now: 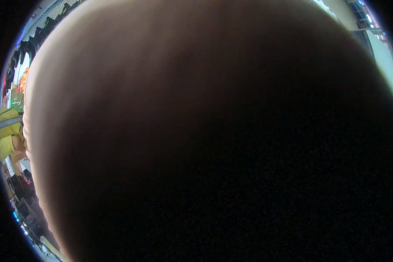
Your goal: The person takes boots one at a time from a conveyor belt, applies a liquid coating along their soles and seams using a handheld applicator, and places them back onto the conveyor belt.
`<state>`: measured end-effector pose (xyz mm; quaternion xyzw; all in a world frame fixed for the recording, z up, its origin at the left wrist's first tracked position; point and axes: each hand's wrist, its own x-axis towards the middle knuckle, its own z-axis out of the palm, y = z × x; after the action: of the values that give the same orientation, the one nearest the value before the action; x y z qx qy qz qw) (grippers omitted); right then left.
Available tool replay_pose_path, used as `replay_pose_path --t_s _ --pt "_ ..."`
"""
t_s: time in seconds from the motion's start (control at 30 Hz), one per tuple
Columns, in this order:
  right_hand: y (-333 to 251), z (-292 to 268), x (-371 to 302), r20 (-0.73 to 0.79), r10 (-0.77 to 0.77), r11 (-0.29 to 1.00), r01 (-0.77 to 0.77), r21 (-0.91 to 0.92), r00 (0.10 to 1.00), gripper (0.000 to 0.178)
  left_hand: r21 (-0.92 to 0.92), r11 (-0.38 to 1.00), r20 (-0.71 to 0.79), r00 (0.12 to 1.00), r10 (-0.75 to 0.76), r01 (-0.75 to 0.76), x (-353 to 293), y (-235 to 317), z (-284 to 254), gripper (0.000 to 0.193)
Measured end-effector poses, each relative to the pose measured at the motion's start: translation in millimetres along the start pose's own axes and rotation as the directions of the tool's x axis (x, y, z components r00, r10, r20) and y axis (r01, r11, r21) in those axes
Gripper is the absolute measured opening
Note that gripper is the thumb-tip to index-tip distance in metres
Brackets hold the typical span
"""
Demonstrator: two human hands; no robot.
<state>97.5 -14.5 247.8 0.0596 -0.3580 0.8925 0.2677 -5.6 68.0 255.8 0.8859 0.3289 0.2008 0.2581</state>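
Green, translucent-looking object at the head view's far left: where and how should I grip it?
Probably by the left side of the green, translucent-looking object, coming from the picture's left: a large, blurred hand fills most of the view and borders its right, and a bright orange item shows just above. Its full shape is too small and distorted to tell.

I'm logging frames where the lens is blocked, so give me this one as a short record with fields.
View: mostly covered by a dark, blurred shape
Covering: skin, apparently a hand very close to the lens
Which hand: cannot tell
Held: nothing identifiable
Left rim: yellow clothing, apparently on another person; a green item and an orange item above it
Upper right rim: pale panel, small bright lights
Work surface: hidden
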Motion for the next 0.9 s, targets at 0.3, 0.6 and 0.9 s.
replay_pose_path --t_s 0.3,0.6,0.9 --pt "4 -13 -3 -0.01 -0.085 0.996 0.086 0.037 0.996 0.076 0.012 1.0 0.006 1.0 0.017 -0.017 13 -26 17 0.017" --pt "6 -25 2 0.015 -0.158 0.984 0.156 0.081 0.987 0.084 0.051 0.999 -0.005 1.0 0.012 -0.012 17 -57 25 0.023" --pt "-1 -39 4 0.031 -0.222 0.967 0.216 0.133 0.975 0.092 0.08 0.997 -0.019 1.0 0.0 0.002 29 -79 29 0.029"
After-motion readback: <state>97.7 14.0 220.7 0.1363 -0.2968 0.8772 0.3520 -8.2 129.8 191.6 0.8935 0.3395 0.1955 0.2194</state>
